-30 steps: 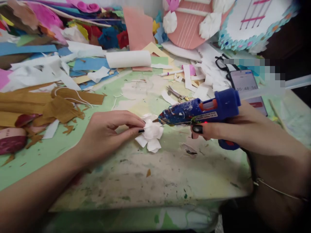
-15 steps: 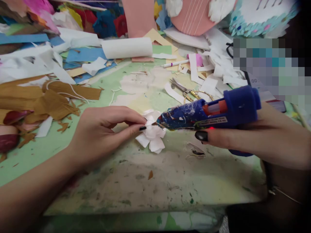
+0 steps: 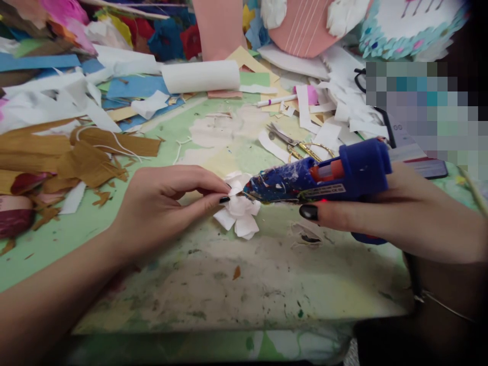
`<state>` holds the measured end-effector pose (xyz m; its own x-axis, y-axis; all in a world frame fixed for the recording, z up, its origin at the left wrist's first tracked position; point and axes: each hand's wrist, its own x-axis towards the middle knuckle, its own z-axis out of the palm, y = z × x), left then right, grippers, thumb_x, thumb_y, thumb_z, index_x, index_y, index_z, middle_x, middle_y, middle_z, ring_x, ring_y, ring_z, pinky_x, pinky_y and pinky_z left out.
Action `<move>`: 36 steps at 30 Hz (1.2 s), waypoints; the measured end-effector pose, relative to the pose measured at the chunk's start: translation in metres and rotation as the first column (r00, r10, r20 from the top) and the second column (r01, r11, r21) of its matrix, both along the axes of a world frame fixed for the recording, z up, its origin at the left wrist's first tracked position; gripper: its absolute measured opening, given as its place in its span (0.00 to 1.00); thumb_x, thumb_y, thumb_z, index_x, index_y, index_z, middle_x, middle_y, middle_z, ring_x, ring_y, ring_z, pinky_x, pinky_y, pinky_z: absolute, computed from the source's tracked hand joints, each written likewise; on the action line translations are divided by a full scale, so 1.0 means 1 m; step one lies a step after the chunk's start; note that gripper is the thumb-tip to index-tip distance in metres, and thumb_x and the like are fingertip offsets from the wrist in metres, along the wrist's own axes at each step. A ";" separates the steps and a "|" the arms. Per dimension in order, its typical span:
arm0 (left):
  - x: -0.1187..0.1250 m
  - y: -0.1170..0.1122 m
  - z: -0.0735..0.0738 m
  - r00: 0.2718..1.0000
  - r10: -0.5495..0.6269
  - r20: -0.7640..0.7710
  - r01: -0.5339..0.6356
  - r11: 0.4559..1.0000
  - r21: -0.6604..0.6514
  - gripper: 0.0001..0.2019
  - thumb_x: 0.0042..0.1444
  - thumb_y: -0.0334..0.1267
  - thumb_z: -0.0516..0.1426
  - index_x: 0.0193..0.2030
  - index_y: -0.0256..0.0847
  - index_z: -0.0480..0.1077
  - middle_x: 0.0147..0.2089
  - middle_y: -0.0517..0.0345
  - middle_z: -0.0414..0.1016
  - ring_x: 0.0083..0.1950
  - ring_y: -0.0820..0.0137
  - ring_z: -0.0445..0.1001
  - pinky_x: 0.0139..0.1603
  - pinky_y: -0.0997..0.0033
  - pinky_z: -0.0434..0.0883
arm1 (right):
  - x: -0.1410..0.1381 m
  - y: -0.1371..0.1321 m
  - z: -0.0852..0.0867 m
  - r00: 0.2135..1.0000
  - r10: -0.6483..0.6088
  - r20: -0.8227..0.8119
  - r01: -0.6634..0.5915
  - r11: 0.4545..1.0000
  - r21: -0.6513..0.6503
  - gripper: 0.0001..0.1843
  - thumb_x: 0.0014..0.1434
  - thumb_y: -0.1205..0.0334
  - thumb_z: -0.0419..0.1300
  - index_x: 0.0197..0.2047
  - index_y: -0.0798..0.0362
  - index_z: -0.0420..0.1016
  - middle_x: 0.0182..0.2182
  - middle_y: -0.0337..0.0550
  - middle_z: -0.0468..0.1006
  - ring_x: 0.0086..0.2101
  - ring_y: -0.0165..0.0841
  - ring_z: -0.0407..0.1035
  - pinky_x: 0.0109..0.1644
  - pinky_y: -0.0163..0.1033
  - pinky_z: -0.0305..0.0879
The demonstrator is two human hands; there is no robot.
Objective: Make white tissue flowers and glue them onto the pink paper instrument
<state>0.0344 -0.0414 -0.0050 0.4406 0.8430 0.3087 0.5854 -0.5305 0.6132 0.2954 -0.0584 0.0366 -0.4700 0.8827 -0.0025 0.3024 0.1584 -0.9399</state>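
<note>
A small white paper flower lies on the stained green table. My left hand pinches the flower's left edge between thumb and fingers. My right hand is wrapped round a blue glue gun smeared with dried glue, held level. Its nozzle tip touches the middle of the flower. A finger with a dark nail lies under the gun near a small red light.
Brown paper strips lie at the left. A white paper roll and coloured scraps fill the back. Scissors and white offcuts lie behind the gun. A phone rests at the right. Pink and white decorated boards stand at the back.
The view shifted slightly, so things sit lower in the picture than a second ago. The gun's nozzle moved a little left onto the flower's middle. My left hand kept its pinch.
</note>
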 end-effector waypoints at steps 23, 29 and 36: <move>0.001 0.000 0.000 1.000 0.004 -0.020 -0.004 1.000 -0.010 0.02 0.58 0.38 0.60 0.37 0.50 0.76 0.39 0.70 0.81 0.39 0.73 0.78 0.40 0.73 0.75 | 0.005 0.004 0.001 0.998 0.035 0.052 -0.030 0.995 -0.093 0.07 0.54 0.64 0.63 0.26 0.49 0.70 0.24 0.33 0.66 0.24 0.25 0.59 0.23 0.27 0.58; 0.000 0.000 0.001 1.000 0.000 0.002 0.000 0.999 -0.037 0.03 0.58 0.39 0.60 0.37 0.50 0.77 0.39 0.69 0.81 0.40 0.71 0.79 0.42 0.70 0.75 | 0.008 0.005 0.004 0.994 0.018 0.106 -0.010 0.997 -0.074 0.08 0.54 0.63 0.62 0.25 0.49 0.68 0.23 0.34 0.65 0.23 0.25 0.58 0.21 0.29 0.56; 0.000 -0.001 0.000 1.000 -0.008 0.014 0.009 0.999 -0.037 0.03 0.57 0.38 0.61 0.37 0.50 0.76 0.39 0.69 0.80 0.40 0.72 0.78 0.43 0.70 0.75 | 0.014 0.000 0.002 0.993 -0.027 0.111 0.039 0.994 -0.104 0.14 0.55 0.59 0.63 0.22 0.50 0.65 0.20 0.34 0.63 0.18 0.21 0.51 0.13 0.26 0.46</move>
